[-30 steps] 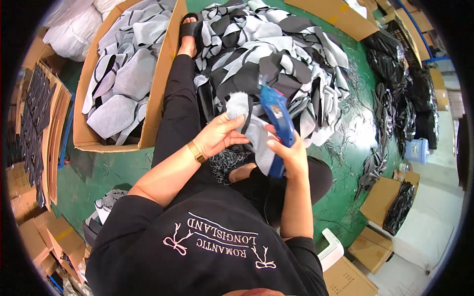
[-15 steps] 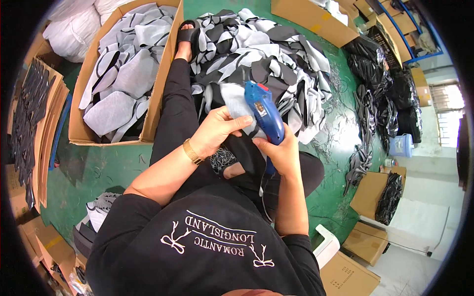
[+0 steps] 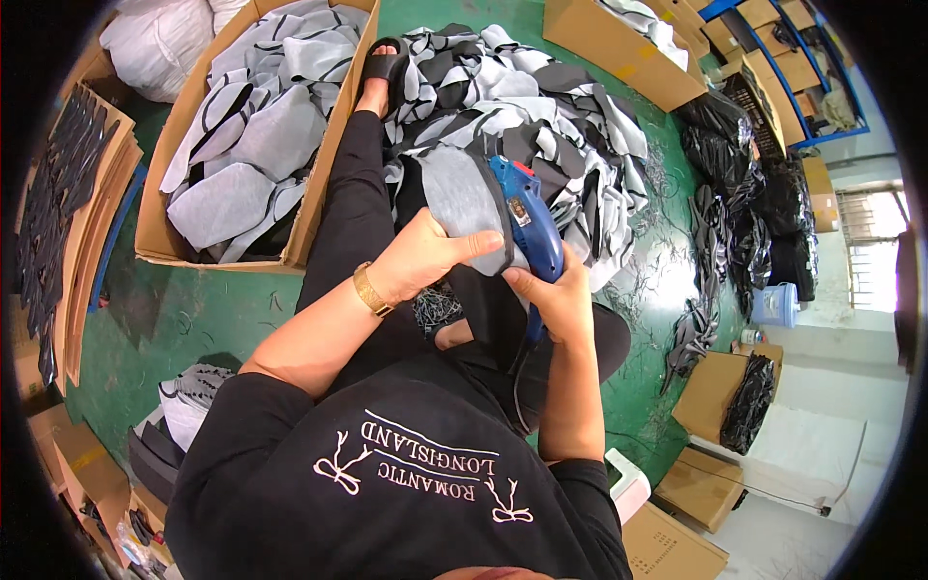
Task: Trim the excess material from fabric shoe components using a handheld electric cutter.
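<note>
My left hand (image 3: 425,259) pinches a grey fabric piece (image 3: 452,193) between thumb and fingers; its other side looks black, and a dark strip runs along its right edge. In my right hand (image 3: 559,298) are blue electric scissors (image 3: 534,224) with a red switch, pointing away from me. Their front end lies beside the dark edge of the piece; the blades are hard to make out. A dark cord (image 3: 519,387) hangs down from the handle. Beyond my hands a big heap of grey and black fabric pieces (image 3: 541,126) lies on the floor.
An open cardboard box (image 3: 280,253) with similar pieces stands at the left of my outstretched leg. Thin dark trimmings (image 3: 657,164) litter the green floor (image 3: 242,324). Black plastic bags (image 3: 720,145) and a blue bucket (image 3: 773,305) line the right side. Another carton (image 3: 619,53) stands at the far right.
The grey piece now lies more open, showing a wider face and its dark edge alongside the scissors. The scissors and both hands have shifted slightly right.
</note>
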`<state>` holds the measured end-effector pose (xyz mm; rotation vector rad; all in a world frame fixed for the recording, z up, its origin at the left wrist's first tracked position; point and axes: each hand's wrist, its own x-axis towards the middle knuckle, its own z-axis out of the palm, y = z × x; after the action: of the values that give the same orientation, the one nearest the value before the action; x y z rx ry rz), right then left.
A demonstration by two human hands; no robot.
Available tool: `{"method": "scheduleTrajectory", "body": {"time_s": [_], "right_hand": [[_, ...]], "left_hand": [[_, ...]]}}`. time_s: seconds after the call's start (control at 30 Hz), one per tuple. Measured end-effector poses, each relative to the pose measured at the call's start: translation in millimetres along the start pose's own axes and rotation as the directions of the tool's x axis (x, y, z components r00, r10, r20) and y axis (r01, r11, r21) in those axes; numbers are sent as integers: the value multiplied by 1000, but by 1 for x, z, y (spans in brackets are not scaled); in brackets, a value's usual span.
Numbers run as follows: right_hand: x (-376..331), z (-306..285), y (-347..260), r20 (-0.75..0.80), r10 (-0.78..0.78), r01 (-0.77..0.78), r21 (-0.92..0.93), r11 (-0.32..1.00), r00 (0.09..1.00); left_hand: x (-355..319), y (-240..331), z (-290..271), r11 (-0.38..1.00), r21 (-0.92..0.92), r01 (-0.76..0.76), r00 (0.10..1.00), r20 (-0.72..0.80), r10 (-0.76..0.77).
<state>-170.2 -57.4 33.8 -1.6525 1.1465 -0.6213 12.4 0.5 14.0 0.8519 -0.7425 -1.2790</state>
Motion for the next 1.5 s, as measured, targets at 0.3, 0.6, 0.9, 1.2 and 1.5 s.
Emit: {"method": "scheduleTrajectory", "body": {"time_s": [0.3,0.6,0.9,1.2,1.5], "right_hand": [[-45,-22,-3,16,147,-145,317,937,989],[-68,-14,14,91,250,-263,191,946,964],[-69,-17,12,77,240,-251,181,951,968],[-68,-26,5,97,230,-246,229,942,968],[-63,-31,1,125,208,-238,317,918,970]], "left_hand": [[6,-11,-29,982,-150,113,966,-216,-145],[5,-7,-8,979,-200,34,958,-271,-89],[-2,-3,-3,999,-30,-13,974,-227,5],[-6,-4,-10,945,323,-43,991,-105,81],[-6,-8,-6,885,348,-310,942,-16,336]]}}
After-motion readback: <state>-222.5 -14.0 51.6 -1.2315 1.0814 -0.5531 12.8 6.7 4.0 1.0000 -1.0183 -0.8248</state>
